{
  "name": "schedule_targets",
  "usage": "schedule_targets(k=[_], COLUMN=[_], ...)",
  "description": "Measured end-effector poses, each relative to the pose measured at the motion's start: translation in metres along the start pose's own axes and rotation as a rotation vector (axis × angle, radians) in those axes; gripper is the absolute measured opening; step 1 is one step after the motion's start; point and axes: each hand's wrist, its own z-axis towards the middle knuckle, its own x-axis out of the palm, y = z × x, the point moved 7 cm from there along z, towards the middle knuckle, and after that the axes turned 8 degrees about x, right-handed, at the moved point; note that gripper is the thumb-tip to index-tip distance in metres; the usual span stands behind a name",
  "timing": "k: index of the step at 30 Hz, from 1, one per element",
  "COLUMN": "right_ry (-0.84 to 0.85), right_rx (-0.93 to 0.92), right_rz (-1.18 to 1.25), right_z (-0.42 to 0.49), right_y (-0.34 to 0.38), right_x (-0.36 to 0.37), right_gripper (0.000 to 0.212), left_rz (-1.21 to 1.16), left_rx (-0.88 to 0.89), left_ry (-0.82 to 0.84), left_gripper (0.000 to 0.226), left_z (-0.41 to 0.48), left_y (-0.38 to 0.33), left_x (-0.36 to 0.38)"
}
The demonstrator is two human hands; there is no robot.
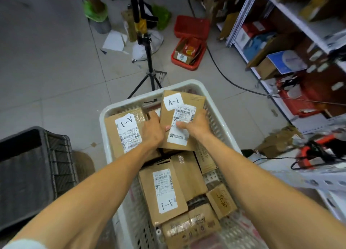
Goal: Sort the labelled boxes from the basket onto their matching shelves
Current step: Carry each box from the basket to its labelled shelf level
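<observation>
Two hands hold one box (pixel 182 117) marked A-1 over the far end of the basket (pixel 142 94). The left hand (pixel 152 129) curls round its nine o'clock edge and the right hand (pixel 196 125) round its three o'clock edge, both thumbs pressed on the white label. The box is tilted, its A-1 sticker at the top and its lower end down among the other parcels. Just beside it at nine o'clock lies a second box (pixel 123 130), also marked A-1. At six o'clock, between the forearms, a third box (pixel 162 190) shows A-1 upside down. More brown parcels fill the basket, among them a small carton (pixel 221 200) with handwritten figures at five o'clock. Beyond the basket at twelve o'clock a black tripod (pixel 148 61) stands on the tiled floor, one leg just beside the rim. A red crate (pixel 187 50) with cartons sits at one o'clock, and a black cable (pixel 223 73) runs past it toward the shelves (pixel 240 19) at two to three o'clock, which are crowded with boxes. A dark crate (pixel 28 173) sits at eight o'clock, near the basket's side. Loose paper (pixel 114 41) and a green bag (pixel 162 16) lie on the floor around eleven and twelve o'clock.
</observation>
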Motion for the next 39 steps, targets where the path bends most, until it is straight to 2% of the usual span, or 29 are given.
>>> schedule_targets(k=[2,4,7,10,13,15,19,24,32,39], right_ry=[-0.031,-0.061,-0.056,-0.008,0.016,0.072,0.212,0.294,0.201,0.143], right_rx=[-0.038,-0.083,-0.171,-0.183,-0.183,-0.203,-0.308,-0.482,-0.593,-0.626], right_rz=[-0.042,-0.048,-0.084,-0.033,0.144,0.225,0.231,0.138,0.118,0.165], right_z=[0.000,-0.005,-0.012,-0.028,-0.048,-0.066,-0.109,-0.166,-0.258,-0.340], right_y=[-0.003,-0.002,0.001,-0.003,-0.016,-0.016,-0.003,0.019,0.003,-0.040], right_x=[-0.001,-0.011,-0.028,-0.039,-0.052,-0.061,-0.075,-0.091,-0.125,-0.154], right_gripper=[0.085,0.080,0.081,0.084,0.087,0.090,0.083,0.091,0.117,0.127], left_rz=[-0.112,-0.226,-0.322,-0.371,-0.430,-0.408,-0.409,-0.452,-0.390,-0.411], left_rx=[-0.030,-0.057,-0.092,-0.067,-0.029,0.032,0.095,0.155,0.353,0.479], left_ry=[0.021,0.141,0.281,0.249,0.203,0.163,0.052,-0.053,0.010,0.068], left_gripper=[0.061,0.094,0.102,0.114,0.102,0.106,0.121,0.129,0.130,0.126], left_z=[-0.002,-0.010,-0.028,-0.039,-0.065,-0.085,-0.132,-0.189,-0.263,-0.330], left_y=[0.008,0.011,0.003,-0.011,-0.038,-0.050,-0.061,-0.076,-0.116,-0.129], left_x=[0.002,0.007,0.010,0.002,-0.012,-0.020,-0.035,-0.062,-0.093,-0.081])
